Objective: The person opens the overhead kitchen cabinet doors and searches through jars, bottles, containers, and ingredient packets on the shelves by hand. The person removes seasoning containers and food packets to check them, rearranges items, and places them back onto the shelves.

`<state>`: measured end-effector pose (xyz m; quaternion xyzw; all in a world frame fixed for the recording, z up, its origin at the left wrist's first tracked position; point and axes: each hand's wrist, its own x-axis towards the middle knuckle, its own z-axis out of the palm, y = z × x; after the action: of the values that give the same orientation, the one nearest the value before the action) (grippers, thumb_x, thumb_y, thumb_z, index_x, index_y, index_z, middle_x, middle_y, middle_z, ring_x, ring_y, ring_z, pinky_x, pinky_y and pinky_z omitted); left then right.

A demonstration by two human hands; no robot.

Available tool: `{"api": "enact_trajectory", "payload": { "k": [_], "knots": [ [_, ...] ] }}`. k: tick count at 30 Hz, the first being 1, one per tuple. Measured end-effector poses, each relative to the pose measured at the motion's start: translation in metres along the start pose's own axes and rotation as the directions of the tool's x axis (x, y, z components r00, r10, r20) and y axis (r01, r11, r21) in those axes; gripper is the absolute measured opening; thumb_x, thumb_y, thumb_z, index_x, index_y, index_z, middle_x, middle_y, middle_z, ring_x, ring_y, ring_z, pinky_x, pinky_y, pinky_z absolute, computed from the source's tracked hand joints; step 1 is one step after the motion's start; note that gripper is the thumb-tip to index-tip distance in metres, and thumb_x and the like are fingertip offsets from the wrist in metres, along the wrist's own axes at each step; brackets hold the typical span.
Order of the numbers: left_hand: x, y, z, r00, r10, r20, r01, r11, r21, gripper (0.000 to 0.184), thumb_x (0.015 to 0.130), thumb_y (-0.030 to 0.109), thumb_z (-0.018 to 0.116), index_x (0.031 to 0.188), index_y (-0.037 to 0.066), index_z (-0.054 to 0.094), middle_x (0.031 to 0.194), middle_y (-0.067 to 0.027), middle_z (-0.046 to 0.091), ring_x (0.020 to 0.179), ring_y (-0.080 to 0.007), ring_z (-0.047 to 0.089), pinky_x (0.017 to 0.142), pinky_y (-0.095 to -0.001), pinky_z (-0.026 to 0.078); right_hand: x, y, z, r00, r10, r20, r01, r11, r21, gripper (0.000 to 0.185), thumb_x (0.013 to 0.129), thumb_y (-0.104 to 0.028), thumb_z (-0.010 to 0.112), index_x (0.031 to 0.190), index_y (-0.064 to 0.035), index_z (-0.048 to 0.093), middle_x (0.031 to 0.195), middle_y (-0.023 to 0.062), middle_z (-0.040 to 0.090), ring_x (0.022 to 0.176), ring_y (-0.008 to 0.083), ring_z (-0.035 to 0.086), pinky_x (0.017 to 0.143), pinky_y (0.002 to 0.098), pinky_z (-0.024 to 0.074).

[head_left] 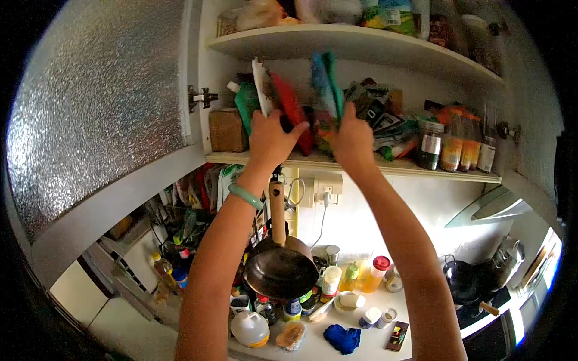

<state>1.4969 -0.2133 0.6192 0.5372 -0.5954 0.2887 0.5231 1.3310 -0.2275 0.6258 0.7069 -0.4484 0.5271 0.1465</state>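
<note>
Both hands reach into the lower shelf of an open wall cabinet. My left hand (272, 138), with a green bangle (245, 196) on its wrist, has fingers and thumb around a white packet (261, 90) and a red packet (289, 105), both standing on edge. A green spouted pouch (245, 103) is just left of it. My right hand (354, 137) grips a blue-green packet (328, 84), tilted and smeared by motion. Its fingertips are partly hidden behind the hand. Dark packets (385, 114) lie to its right.
Seasoning jars (430, 144) line the shelf's right end; a cardboard box (227, 131) sits at its left. The frosted cabinet door (102, 108) stands open at left. Below hang a frying pan (281, 268) and, on the counter, bottles, a blue cloth (342, 339) and a phone (397, 336).
</note>
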Motion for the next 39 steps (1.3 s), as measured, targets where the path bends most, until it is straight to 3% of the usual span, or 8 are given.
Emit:
{"api": "enact_trajectory", "payload": {
  "k": [2, 6, 8, 14, 18, 30, 38, 39],
  "knots": [
    [-0.002, 0.008, -0.003, 0.998, -0.055, 0.038, 0.049, 0.990, 0.135, 0.056, 0.075, 0.042, 0.072, 0.101, -0.006, 0.060, 0.105, -0.0228, 0.046, 0.103, -0.0400, 0.048, 0.080, -0.0474, 0.048, 0.004, 0.000, 0.007, 1.000, -0.016, 0.012, 0.015, 1.000, 0.020, 0.053, 0.077, -0.026, 0.072, 0.110, 0.0007, 0.041, 0.076, 0.0245, 0.064, 0.072, 0.0415, 0.064, 0.064, 0.0485, 0.0529],
    [0.000, 0.000, 0.007, 0.999, 0.016, -0.039, -0.007, 0.975, 0.223, 0.049, 0.065, 0.033, 0.079, 0.093, -0.005, 0.064, 0.107, -0.0209, 0.047, 0.106, -0.0386, 0.046, 0.079, -0.0486, 0.044, 0.009, 0.017, 0.001, 0.995, -0.092, -0.034, 0.090, 0.993, -0.075, 0.041, 0.081, -0.018, 0.064, 0.111, 0.0019, 0.044, 0.072, 0.0230, 0.064, 0.068, 0.0404, 0.065, 0.061, 0.0489, 0.0528],
    [0.001, 0.001, 0.007, 0.998, -0.013, -0.059, 0.026, 0.974, 0.225, 0.046, 0.063, 0.030, 0.079, 0.090, -0.004, 0.065, 0.107, -0.0200, 0.048, 0.105, -0.0384, 0.046, 0.078, -0.0485, 0.044, 0.012, 0.032, -0.013, 0.996, -0.082, -0.024, 0.081, 0.996, -0.038, 0.046, 0.082, -0.005, 0.057, 0.122, 0.0110, 0.043, 0.077, 0.0251, 0.064, 0.069, 0.0384, 0.064, 0.063, 0.0440, 0.0525],
    [0.004, 0.000, 0.009, 0.995, -0.039, -0.093, 0.061, 0.968, 0.244, 0.039, 0.059, 0.027, 0.081, 0.083, -0.001, 0.067, 0.106, -0.0186, 0.050, 0.104, -0.0372, 0.047, 0.078, -0.0478, 0.044, -0.003, 0.054, -0.048, 0.956, -0.189, -0.223, 0.189, 0.982, -0.023, 0.042, 0.085, -0.007, 0.057, 0.121, 0.0107, 0.045, 0.077, 0.0258, 0.063, 0.070, 0.0373, 0.065, 0.062, 0.0434, 0.0510],
    [0.010, 0.002, 0.005, 0.993, 0.012, -0.114, 0.028, 0.938, 0.346, 0.036, 0.062, 0.027, 0.080, 0.082, -0.001, 0.068, 0.108, -0.0179, 0.050, 0.103, -0.0354, 0.049, 0.077, -0.0463, 0.046, -0.003, 0.053, -0.058, 0.992, -0.033, -0.125, 0.038, 0.998, 0.043, 0.044, 0.080, -0.006, 0.059, 0.122, 0.0042, 0.048, 0.080, 0.0283, 0.063, 0.077, 0.0432, 0.063, 0.069, 0.0491, 0.0507],
    [0.023, -0.018, -0.011, 0.997, -0.011, -0.075, 0.039, 0.924, 0.379, 0.026, 0.064, 0.020, 0.073, 0.081, 0.000, 0.069, 0.112, -0.0172, 0.052, 0.100, -0.0357, 0.052, 0.078, -0.0455, 0.049, -0.004, 0.066, -0.051, 0.987, -0.042, -0.154, 0.050, 0.998, 0.047, 0.041, 0.084, -0.006, 0.060, 0.121, 0.0057, 0.047, 0.088, 0.0287, 0.063, 0.084, 0.0397, 0.064, 0.068, 0.0436, 0.0502],
    [0.007, -0.005, -0.001, 0.995, 0.020, -0.095, 0.020, 0.914, 0.405, 0.022, 0.062, 0.012, 0.074, 0.080, 0.001, 0.069, 0.110, -0.0195, 0.052, 0.104, -0.0367, 0.053, 0.080, -0.0463, 0.050, -0.010, 0.005, -0.023, 1.000, -0.009, 0.009, 0.009, 0.997, -0.082, 0.039, 0.084, -0.011, 0.055, 0.121, 0.0012, 0.045, 0.071, 0.0223, 0.064, 0.067, 0.0350, 0.066, 0.056, 0.0441, 0.0529],
    [0.008, -0.005, 0.000, 0.997, 0.023, -0.075, 0.002, 0.949, 0.315, 0.021, 0.061, 0.008, 0.074, 0.080, 0.000, 0.069, 0.108, -0.0205, 0.052, 0.101, -0.0378, 0.054, 0.080, -0.0459, 0.050, -0.008, -0.001, -0.009, 1.000, -0.028, -0.012, 0.027, 0.995, -0.092, 0.041, 0.084, -0.011, 0.055, 0.122, 0.0003, 0.044, 0.075, 0.0220, 0.065, 0.067, 0.0342, 0.066, 0.054, 0.0427, 0.0532]
  ]
}}
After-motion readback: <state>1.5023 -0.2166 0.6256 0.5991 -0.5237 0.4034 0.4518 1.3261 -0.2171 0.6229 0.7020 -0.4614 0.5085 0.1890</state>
